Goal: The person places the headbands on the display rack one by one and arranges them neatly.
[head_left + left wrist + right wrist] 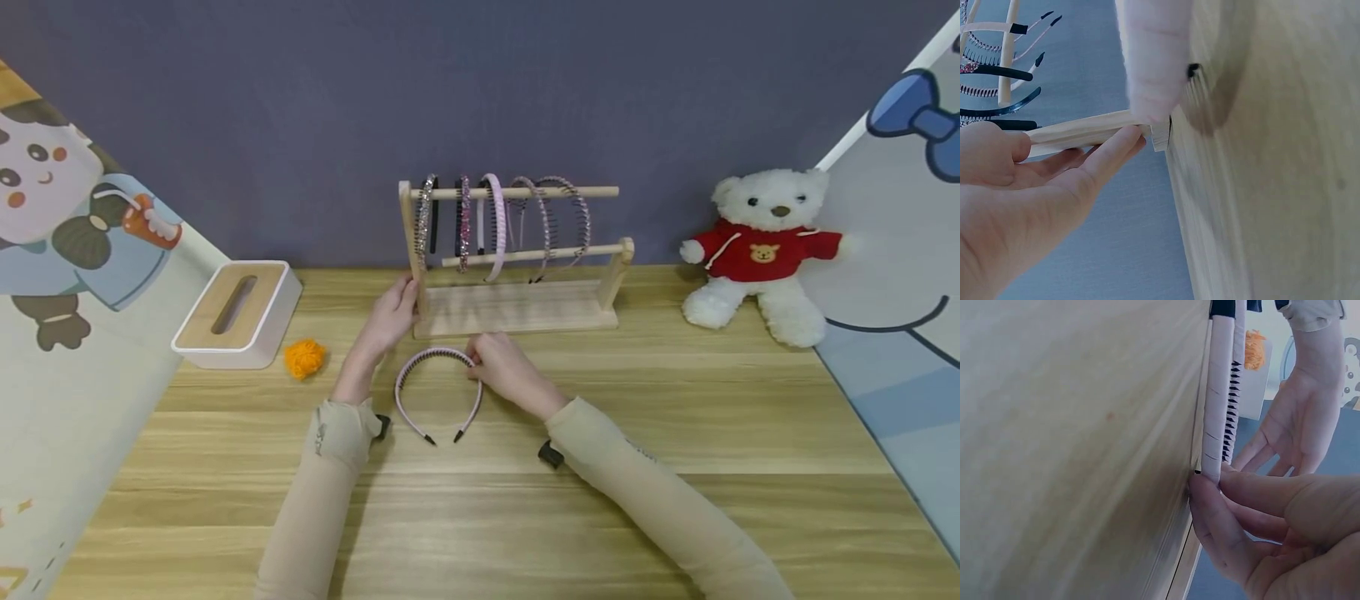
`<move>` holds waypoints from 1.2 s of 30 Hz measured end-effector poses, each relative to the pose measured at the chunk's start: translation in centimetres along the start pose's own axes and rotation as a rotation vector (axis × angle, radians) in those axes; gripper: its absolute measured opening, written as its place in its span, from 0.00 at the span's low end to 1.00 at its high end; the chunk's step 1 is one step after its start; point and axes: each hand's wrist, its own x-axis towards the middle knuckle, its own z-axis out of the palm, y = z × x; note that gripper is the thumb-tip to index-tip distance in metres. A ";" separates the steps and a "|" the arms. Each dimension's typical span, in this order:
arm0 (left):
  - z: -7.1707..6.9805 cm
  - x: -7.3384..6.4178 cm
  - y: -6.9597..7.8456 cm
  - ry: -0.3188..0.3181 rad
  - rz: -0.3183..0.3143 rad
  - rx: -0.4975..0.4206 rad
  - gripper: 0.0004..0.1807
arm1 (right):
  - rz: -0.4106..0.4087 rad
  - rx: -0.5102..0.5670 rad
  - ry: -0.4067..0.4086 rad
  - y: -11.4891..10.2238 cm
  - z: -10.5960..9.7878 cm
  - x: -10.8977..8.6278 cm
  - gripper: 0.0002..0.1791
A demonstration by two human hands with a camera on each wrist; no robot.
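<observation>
On the table lies a pale pink headband (481, 395) with dark comb teeth and black tips, the tips towards me. The thumb and fingers of my right hand (506, 368) pinch its right side, which the right wrist view shows up close. My left hand (387, 318) holds the left post of a wooden headband rack (517, 307), thumb on one side and fingers on the other in the left wrist view. Several headbands hang from the rack's upper bar, among them a silvery one (426, 223), a glittery pink one (464, 225) and a light pink one (497, 218).
To the left stands a white tissue box (234, 357) with a wooden lid, an orange yarn ball (304, 358) beside it. A white teddy bear (763, 250) in a red top sits at the right. A dark wall (300, 125) rises behind the rack.
</observation>
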 end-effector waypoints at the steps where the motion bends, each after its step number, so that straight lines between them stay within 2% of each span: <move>1: 0.0 0.0 0.0 0.002 -0.001 -0.001 0.29 | 0.003 0.004 -0.003 0.0 0.0 0.0 0.07; 7: 0.0 -0.1 -0.1 0.016 0.001 0.001 0.29 | 0.025 0.067 0.003 0.3 -0.5 -0.4 0.09; 15: 0.1 0.1 -0.2 0.023 -0.006 -0.006 0.28 | 0.006 0.130 0.074 0.8 -2.1 -1.4 0.10; 20: 0.1 0.1 -0.2 0.022 -0.004 -0.018 0.28 | 0.018 0.182 0.113 1.2 -3.1 -2.3 0.10; 22: 0.1 0.1 -0.2 0.022 0.002 -0.027 0.28 | 0.023 0.190 0.128 1.2 -3.6 -2.7 0.11; 23: 0.1 -0.2 0.3 0.017 -0.004 -0.034 0.28 | 0.025 0.186 0.140 1.3 -3.8 -2.9 0.11; 27: 0.1 -0.2 0.3 0.017 0.004 -0.026 0.28 | 0.037 0.200 0.181 1.5 -4.8 -3.8 0.11; 36: 0.1 0.0 -0.1 0.009 -0.005 -0.011 0.29 | 0.027 0.323 0.264 2.9 -7.0 -5.9 0.12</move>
